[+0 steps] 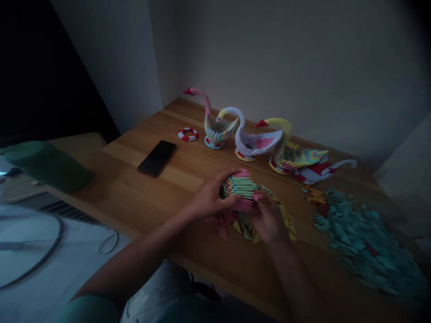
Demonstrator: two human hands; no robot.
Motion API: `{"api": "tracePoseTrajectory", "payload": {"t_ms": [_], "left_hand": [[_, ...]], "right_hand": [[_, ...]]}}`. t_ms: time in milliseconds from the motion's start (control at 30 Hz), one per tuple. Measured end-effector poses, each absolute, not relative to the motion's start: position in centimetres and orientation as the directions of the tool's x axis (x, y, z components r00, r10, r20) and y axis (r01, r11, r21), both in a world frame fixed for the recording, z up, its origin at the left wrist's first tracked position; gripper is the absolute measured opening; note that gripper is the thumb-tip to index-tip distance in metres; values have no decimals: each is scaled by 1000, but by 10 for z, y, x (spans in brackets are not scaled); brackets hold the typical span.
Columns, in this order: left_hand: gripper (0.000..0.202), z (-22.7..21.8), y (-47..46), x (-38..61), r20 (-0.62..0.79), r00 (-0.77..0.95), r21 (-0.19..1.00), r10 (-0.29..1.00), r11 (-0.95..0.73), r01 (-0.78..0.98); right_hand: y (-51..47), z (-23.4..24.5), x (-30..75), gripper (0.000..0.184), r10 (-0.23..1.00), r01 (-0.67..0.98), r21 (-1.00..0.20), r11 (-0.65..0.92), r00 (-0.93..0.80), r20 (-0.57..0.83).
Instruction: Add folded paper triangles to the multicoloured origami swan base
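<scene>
My left hand is wrapped round a part-built origami body made of folded paper pieces in pink, pale green and yellow rows. At the right edge of that body, my right hand pinches a small pink folded paper piece against the spiky rim. Under the hands lie loose pink paper pieces and yellow-green paper pieces, partly hidden by the hands.
Several paper swans stand along the back of the wooden table, beside a red-and-white paper ring. A black phone lies to the left. Teal paper pieces heap at right. A green object sits at the left edge.
</scene>
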State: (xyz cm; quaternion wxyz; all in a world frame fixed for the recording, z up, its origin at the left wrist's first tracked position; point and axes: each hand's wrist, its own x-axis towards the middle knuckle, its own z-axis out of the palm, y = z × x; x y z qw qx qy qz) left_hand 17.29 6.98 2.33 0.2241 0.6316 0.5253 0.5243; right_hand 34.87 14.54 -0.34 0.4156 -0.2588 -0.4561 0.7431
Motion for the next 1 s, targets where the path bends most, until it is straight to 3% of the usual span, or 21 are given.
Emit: {"api": "tracePoseTrajectory", "payload": {"t_ms": [1000], "left_hand": [[60, 25, 70, 172, 397, -106, 851, 912, -322, 414]], "right_hand": [[139, -1, 343, 28, 935, -365, -923, -123, -355, 16]]}}
